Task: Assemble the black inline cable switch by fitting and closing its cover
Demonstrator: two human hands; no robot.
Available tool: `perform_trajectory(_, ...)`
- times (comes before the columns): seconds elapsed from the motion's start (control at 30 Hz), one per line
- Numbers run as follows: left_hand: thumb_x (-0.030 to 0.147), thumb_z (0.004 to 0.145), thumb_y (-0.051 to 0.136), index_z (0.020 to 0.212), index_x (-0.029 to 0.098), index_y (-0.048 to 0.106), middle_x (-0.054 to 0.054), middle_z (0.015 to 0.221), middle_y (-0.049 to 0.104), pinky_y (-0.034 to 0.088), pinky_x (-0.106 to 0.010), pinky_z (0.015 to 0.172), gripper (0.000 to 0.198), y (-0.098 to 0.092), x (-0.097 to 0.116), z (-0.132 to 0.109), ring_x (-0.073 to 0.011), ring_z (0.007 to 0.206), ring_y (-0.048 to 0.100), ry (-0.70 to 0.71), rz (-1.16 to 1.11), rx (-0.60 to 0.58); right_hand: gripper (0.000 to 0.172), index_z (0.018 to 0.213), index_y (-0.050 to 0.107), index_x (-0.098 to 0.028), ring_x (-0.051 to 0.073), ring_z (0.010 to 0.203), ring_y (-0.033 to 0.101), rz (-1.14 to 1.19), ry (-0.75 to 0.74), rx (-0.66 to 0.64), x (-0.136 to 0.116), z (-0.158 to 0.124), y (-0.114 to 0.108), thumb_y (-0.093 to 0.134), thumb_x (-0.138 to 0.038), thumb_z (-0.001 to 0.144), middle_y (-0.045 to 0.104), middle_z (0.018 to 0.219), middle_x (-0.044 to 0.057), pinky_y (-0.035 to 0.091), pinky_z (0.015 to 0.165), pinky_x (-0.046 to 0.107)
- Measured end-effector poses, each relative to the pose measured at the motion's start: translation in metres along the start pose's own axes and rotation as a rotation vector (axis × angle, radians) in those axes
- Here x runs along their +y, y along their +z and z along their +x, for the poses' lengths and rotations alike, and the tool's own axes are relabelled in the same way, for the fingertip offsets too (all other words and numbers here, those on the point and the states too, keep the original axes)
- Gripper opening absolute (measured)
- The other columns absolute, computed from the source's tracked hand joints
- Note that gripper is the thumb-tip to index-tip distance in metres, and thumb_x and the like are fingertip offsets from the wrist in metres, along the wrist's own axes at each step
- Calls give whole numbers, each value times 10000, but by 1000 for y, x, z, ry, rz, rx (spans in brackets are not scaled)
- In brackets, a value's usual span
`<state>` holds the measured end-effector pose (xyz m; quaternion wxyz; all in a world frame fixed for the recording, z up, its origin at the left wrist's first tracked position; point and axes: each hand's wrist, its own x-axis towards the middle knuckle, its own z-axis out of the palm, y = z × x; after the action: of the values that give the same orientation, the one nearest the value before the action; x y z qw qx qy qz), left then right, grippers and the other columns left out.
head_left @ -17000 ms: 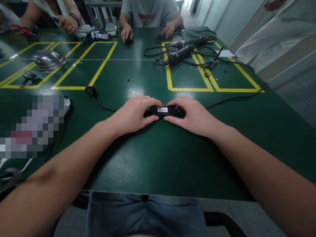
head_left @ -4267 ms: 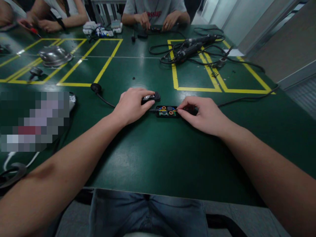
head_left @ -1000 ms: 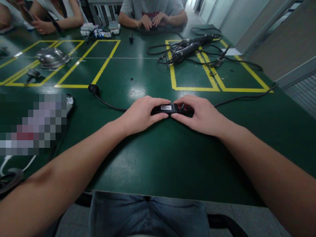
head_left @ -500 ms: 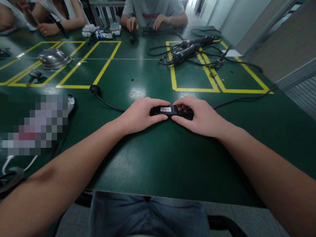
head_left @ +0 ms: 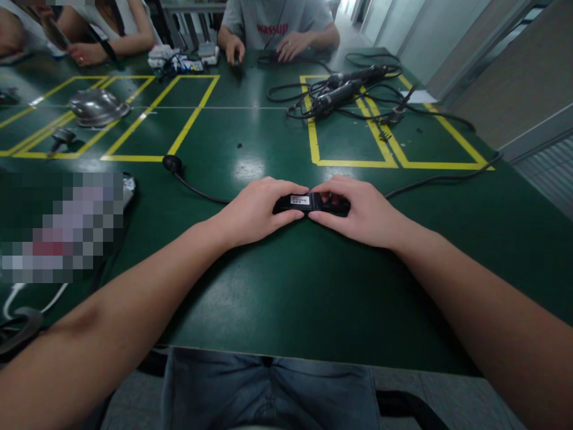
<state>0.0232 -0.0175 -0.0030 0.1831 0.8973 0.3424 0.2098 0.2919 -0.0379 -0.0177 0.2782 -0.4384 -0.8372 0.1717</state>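
A small black box with a white label [head_left: 301,202] lies on the green table [head_left: 277,280] in front of me, in line with a black cable [head_left: 197,188]. My left hand [head_left: 255,210] grips its left end, thumb near and fingers over the far side. My right hand [head_left: 358,210] pinches its right end the same way. The lid with the label sits on the box. The cable runs left to a round black plug [head_left: 170,162] and right past my right hand [head_left: 430,176].
Yellow tape marks boxes on the table. Black power tools with tangled cords [head_left: 340,92] lie at the back right. A shiny metal part [head_left: 96,106] rests at the back left. Other people's hands [head_left: 286,46] work at the far edge. A blurred-out patch [head_left: 62,224] lies at my left.
Seconds ago the lid was off, held in my left hand beside the open box with its wiring showing. Now the lid sits on the box and both hands press its ends; little movement in the last second.
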Motion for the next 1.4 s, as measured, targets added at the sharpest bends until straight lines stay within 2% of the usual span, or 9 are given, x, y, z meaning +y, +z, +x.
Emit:
perform_trajectory(0.3,352,1067,772,1446,210,812,-106,1321,883,612,-458,1153,407,-3,0,0,-291,1211,824,-13,5,-12,326,1174,820,-238,293,864,693,-8,10,10,0,-1,2,774,-489,970,787,1028,99,566,820,450)
perform_trajectory(0.4,348,1065,760,1440,209,812,-102,1317,881,611,-446,1145,404,-2,-1,0,-287,1206,823,-14,-8,3,334,1234,803,-250,301,899,699,-2,5,3,0,-2,1,764,-406,941,788,1064,93,577,851,456)
perform_trajectory(0.6,343,1073,706,1433,187,797,-115,1317,858,605,-452,1145,403,0,-2,-1,-288,1211,802,15,-38,14,460,1292,774,-272,310,922,692,3,23,-9,1,-3,-1,709,-241,837,761,1056,71,573,878,461)
perform_trajectory(0.87,378,1085,666,1439,190,792,-140,1336,803,586,-509,1152,420,-1,0,-2,-311,1228,745,12,-6,23,532,1292,758,-256,319,928,691,6,25,-17,1,-2,-2,698,-232,764,753,1065,78,572,883,469)
perform_trajectory(1.23,425,1123,629,1474,175,783,-148,1341,805,577,-497,1154,457,2,0,0,-313,1232,740,-4,-3,24,631,1350,706,-241,293,880,665,29,43,-34,-4,-1,-3,681,-206,720,745,1036,68,557,848,442)
perform_trajectory(1.4,444,1133,619,1451,180,793,-138,1344,822,577,-490,1152,448,3,-2,-1,-310,1241,749,7,2,77,674,1383,686,-210,291,888,664,40,49,-45,-4,0,-4,674,-208,709,729,1034,72,549,853,435)
